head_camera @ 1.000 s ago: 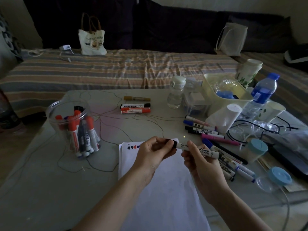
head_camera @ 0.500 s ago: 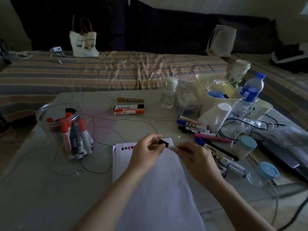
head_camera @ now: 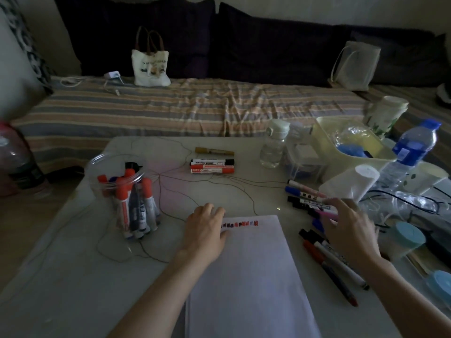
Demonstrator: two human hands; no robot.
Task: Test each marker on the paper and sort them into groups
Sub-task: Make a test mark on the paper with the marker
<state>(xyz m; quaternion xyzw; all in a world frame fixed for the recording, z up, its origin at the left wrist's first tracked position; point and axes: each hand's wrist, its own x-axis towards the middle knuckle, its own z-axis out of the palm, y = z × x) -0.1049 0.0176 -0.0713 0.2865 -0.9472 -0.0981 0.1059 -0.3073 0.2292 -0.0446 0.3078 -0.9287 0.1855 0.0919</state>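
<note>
Left hand [head_camera: 206, 230] grip relaxed, flat on paper [head_camera: 246, 276], right hand [head_camera: 349, 228] spread, empty, over markers [head_camera: 310, 198].

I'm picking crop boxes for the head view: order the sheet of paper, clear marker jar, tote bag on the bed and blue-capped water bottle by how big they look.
1. Sheet of paper, clearly largest.
2. Clear marker jar.
3. Blue-capped water bottle and tote bag look alike; the bag sits much farther away, so I won't rank them.

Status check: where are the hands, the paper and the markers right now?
Left hand flat on paper, holding nothing. Right hand open, fingers over the marker pile right of paper. Thin wire loops across table.
</note>
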